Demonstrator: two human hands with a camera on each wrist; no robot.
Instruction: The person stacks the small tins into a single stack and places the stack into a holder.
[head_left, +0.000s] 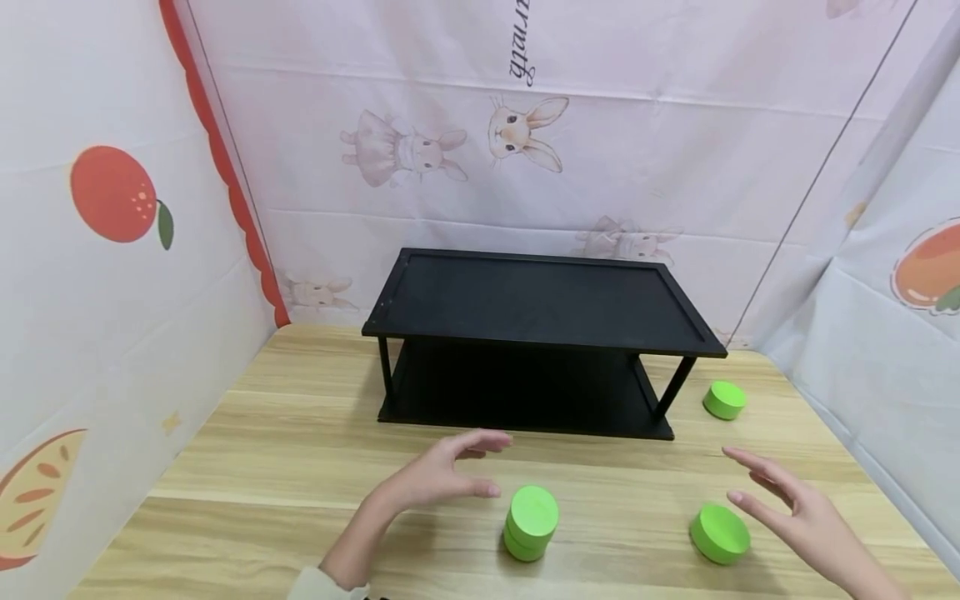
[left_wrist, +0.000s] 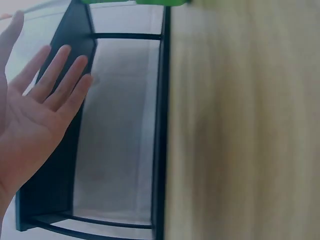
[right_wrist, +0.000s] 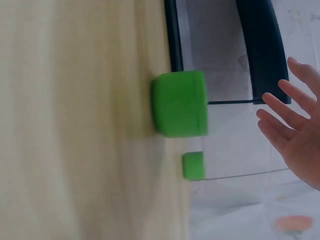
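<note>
My left hand (head_left: 438, 475) hovers, fingers apart and relaxed, to the left of two short green round pieces stacked as one column (head_left: 531, 515); it holds nothing. On the right, a shallow green cup (head_left: 718, 535) stands with its hollow side up, and my right hand (head_left: 798, 512) is just beside it, fingers spread and empty. The right wrist view shows that same cup (right_wrist: 180, 104) apart from the fingers of the right hand (right_wrist: 295, 115). In the left wrist view the left hand (left_wrist: 45, 105) shows a bare palm.
A black two-tier rack (head_left: 536, 300) stands behind the hands, near the back cloth. Another green round piece (head_left: 724, 400) sits to the right of its front leg. Patterned cloth walls (head_left: 112, 333) enclose the wooden table (head_left: 300, 467) at the left, back and right.
</note>
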